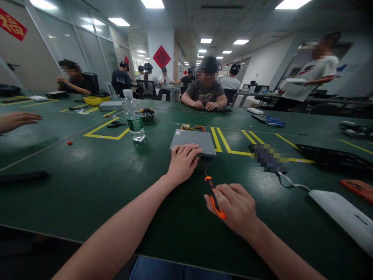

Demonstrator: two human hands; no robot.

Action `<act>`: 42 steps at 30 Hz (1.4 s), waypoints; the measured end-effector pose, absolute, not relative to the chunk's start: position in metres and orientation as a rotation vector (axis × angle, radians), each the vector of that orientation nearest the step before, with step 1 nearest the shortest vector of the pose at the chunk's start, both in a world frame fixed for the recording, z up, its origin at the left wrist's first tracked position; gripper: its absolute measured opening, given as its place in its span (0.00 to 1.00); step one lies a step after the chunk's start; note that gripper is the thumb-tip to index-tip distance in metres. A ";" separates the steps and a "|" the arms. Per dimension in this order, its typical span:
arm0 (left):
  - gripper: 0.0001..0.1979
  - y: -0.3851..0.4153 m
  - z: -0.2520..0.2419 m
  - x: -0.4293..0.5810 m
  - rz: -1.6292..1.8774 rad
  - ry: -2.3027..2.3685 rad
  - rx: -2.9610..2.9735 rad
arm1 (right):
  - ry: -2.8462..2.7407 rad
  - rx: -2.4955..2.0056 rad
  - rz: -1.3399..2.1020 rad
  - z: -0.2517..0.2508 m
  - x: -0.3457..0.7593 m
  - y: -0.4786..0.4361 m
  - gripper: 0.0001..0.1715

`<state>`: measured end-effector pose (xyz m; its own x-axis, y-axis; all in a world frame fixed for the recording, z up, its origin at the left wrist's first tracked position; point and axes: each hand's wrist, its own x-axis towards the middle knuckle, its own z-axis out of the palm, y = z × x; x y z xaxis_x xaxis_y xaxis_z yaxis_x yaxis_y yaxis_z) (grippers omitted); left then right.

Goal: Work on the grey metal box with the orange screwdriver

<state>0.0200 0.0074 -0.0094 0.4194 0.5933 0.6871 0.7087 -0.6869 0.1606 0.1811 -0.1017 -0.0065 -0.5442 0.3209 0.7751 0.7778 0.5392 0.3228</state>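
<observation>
A grey metal computer power supply unit [201, 140] lies on the green table in front of me, its bundle of coloured cables at the far side. My left hand [183, 161] grips its near left part, fingers over the top and thumb hidden. In my right hand [234, 206] is an orange and black screwdriver [213, 196]. The screwdriver's thin shaft points up and away to the unit's near face, beside a dark socket. Whether the tip touches a screw is too small to tell.
Left of the unit stands a water bottle [134, 118], with a metal bowl [148, 114] behind it. To the right are a white power bank [344, 217] with a cable, an orange phone [358, 189] and a black mesh panel [335, 157]. Another person's hand [19, 121] reaches in at left.
</observation>
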 end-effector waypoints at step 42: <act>0.13 0.005 -0.008 0.020 -1.155 -1.156 -2.525 | -2.015 -0.923 -0.807 0.004 0.207 -0.114 0.04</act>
